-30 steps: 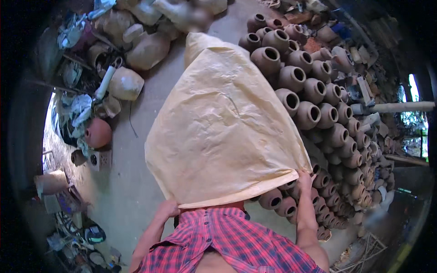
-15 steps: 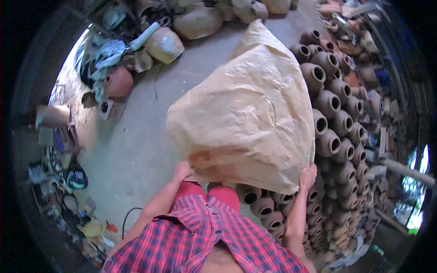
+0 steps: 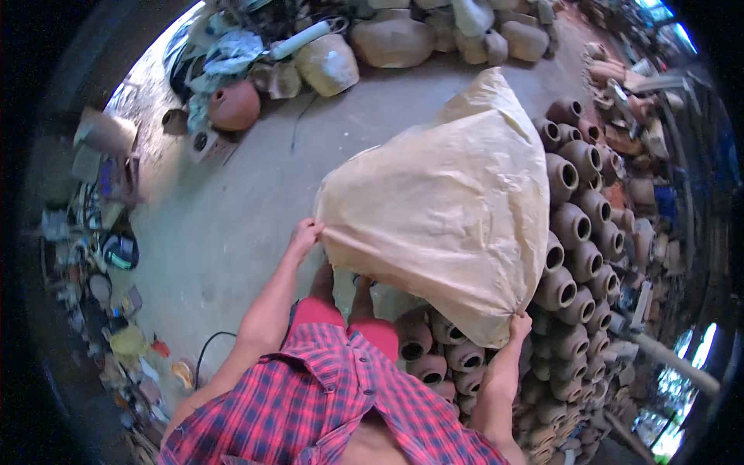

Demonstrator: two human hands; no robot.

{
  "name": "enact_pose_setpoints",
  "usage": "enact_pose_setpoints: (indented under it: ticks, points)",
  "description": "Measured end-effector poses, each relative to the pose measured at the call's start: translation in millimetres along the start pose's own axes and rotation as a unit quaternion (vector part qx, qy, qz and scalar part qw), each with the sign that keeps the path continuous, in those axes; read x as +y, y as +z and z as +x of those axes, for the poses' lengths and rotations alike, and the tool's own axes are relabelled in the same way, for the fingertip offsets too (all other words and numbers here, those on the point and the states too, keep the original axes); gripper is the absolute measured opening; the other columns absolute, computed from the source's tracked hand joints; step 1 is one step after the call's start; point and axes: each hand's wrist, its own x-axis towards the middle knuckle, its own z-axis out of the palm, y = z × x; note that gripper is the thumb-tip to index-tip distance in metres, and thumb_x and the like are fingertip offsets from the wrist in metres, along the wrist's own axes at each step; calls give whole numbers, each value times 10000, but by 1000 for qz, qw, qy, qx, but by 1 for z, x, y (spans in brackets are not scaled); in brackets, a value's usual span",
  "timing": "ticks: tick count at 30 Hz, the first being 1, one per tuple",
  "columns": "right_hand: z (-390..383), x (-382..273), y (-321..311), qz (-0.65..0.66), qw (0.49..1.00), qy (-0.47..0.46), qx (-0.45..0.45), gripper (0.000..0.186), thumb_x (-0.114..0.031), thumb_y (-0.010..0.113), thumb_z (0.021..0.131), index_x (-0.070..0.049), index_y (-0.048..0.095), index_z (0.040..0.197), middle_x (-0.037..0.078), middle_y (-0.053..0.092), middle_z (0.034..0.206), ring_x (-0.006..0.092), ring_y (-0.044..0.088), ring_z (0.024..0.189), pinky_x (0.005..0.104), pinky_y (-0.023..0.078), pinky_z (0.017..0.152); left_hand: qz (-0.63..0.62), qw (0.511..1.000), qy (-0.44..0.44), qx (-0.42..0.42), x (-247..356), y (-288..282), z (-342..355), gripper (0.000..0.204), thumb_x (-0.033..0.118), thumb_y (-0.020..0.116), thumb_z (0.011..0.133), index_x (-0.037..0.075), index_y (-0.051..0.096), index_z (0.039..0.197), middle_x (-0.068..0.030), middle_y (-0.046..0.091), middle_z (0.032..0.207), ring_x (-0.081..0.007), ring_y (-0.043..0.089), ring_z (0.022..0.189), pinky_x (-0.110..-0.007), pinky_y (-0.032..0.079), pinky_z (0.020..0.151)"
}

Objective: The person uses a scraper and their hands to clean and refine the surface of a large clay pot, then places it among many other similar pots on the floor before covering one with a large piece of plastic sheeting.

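A large, creased, cream-coloured plastic sheet (image 3: 446, 194) spreads out in front of me, its far end narrowing to a peak. My left hand (image 3: 307, 232) pinches its left edge with closed fingers. At the near right corner, my right hand (image 3: 519, 325) grips a bunched part of the same sheet. Rows of round brown clay pots (image 3: 571, 225) lie stacked on their sides to the right, mouths toward me. More clay pots (image 3: 466, 356) show just under the sheet's near edge. Whatever lies beneath the sheet is hidden.
Grey concrete floor (image 3: 225, 248) stretches to the left. Large clay jars (image 3: 393, 43) line the back, near a reddish round pot (image 3: 234, 105) and a white tube (image 3: 301, 40). Mixed clutter runs down the left side. A dark cable (image 3: 203, 356) curves beside my left arm.
My left hand has lifted forward with the sheet's left edge, uncovering my legs and more floor. The right hand still holds its corner, now slightly lower. The whole view has shifted.
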Motion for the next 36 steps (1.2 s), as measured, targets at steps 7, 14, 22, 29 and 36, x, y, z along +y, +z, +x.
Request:
enact_pose_setpoints:
  ticks: [7, 14, 22, 29, 36]
  points:
    - [-26, -20, -7, 27, 996, 37, 70, 392, -248, 700, 938, -151, 722, 1318, 178, 701, 1351, 376, 656, 1269, 525, 502, 1064, 146, 977, 47, 150, -37, -35, -12, 526, 186, 739, 914, -21, 615, 1381, -202, 713, 1271, -319, 670, 1192, -420, 512, 1040]
    - [-12, -51, -3, 153, 918, -196, 308, 609, -340, 620, 1042, 27, 529, 1520, 294, 448, 1606, 460, 415, 1500, 479, 352, 1242, 319, 857, 364, 177, 59, 46, -62, 842, 261, 723, 971, -50, 317, 1641, -242, 291, 1724, -339, 276, 1612, -399, 239, 1308]
    - [45, -111, 11, 242, 967, -52, 55, 732, -601, 435, 1079, -74, 487, 1583, 287, 587, 1489, 453, 520, 1426, 499, 399, 1191, 117, 959, 253, 42, 60, 47, 56, 872, 367, 616, 1063, -7, 155, 1702, -184, 146, 1791, -304, 187, 1644, -401, 195, 1318]
    - [82, -72, -11, 252, 964, -88, -14, 799, -683, 377, 1060, -120, 444, 1623, 225, 526, 1582, 384, 473, 1494, 467, 363, 1225, 8, 995, 101, -15, 96, 68, 65, 819, 505, 581, 1072, 120, 235, 1707, -143, 333, 1720, -326, 462, 1488, -485, 406, 1211]
    - [80, -121, -7, 303, 952, -23, -48, 875, -731, 386, 1034, -158, 308, 1691, 259, 449, 1631, 429, 429, 1514, 486, 338, 1248, 122, 992, -16, 13, 112, 51, 46, 864, 705, 552, 1007, 278, 237, 1689, -113, 461, 1623, -340, 561, 1365, -677, 523, 961]
